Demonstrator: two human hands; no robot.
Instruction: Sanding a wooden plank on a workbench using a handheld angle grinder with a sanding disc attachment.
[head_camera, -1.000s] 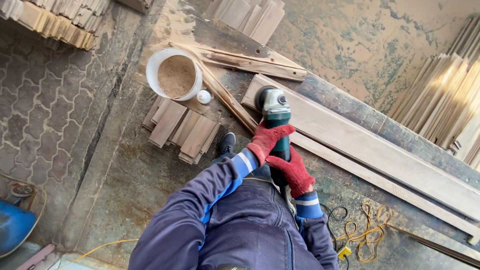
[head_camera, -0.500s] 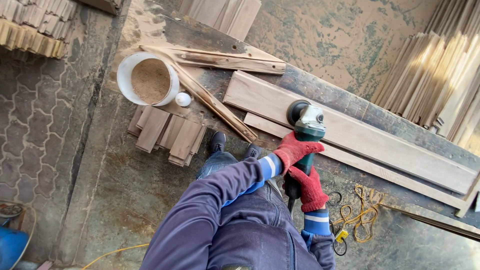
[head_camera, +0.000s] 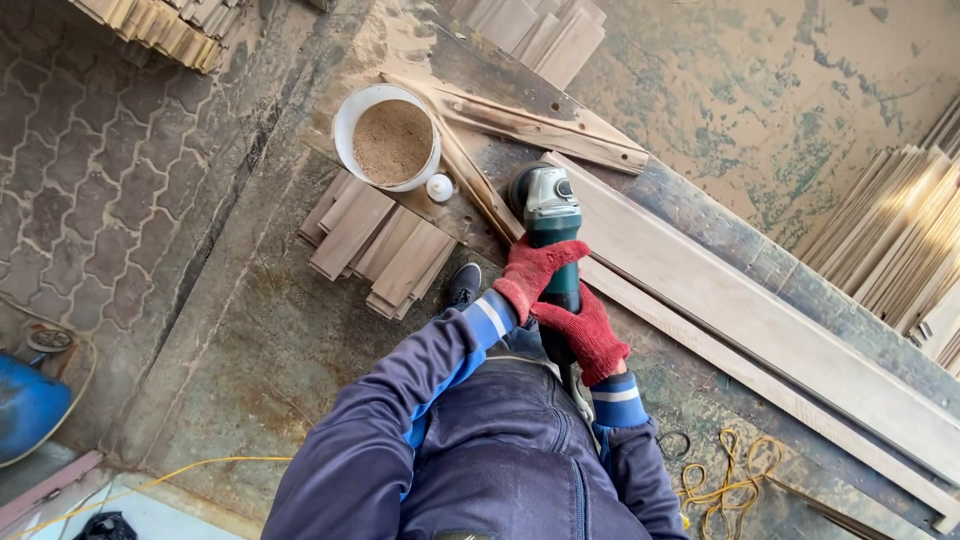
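Both my hands wear red gloves and grip a green angle grinder (head_camera: 549, 222). My left hand (head_camera: 535, 273) wraps the front of its body, and my right hand (head_camera: 585, 333) holds the rear of the handle. The grinder's head rests at the left end of a long pale wooden board (head_camera: 740, 300) lying on a dark workbench (head_camera: 700, 215). A narrower strip (head_camera: 760, 390) lies alongside the board, nearer to me.
A white bucket of sawdust (head_camera: 388, 138) and a small white ball (head_camera: 439, 187) sit left of the grinder. Short boards (head_camera: 380, 245) are stacked below them. Planks lean at the right (head_camera: 900, 240). A yellow cord (head_camera: 725, 490) coils on the floor; a blue drum (head_camera: 25, 415) stands far left.
The grinder has moved back left along the board, from its middle section to its left end. My view shifted with it.
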